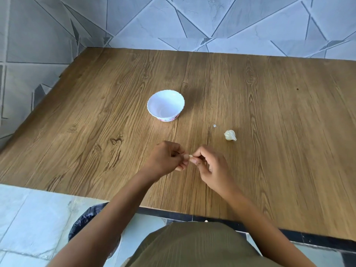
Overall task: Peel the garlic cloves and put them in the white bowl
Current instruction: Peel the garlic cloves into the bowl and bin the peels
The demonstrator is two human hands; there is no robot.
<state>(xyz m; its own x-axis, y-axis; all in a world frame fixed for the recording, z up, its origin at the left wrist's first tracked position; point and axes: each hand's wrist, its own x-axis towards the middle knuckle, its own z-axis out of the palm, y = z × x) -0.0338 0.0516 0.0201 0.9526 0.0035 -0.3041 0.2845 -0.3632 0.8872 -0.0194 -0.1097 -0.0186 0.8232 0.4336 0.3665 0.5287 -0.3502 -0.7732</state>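
A small garlic clove (190, 156) is pinched between the fingertips of both hands, just above the wooden table (269, 132). My left hand (167, 158) holds it from the left and my right hand (211, 164) from the right; most of the clove is hidden by fingers. The white bowl (166, 105), with a scalloped rim and a pink band at its base, stands beyond the hands and holds nothing I can see. A partial garlic bulb (230, 135) lies on the table to the right of the hands.
A small scrap of white peel (214, 125) lies between the bowl and the bulb. A bin lined with a black bag (86, 220) stands on the floor below the table's near edge, at the left. Tiled walls bound the table's far and left sides.
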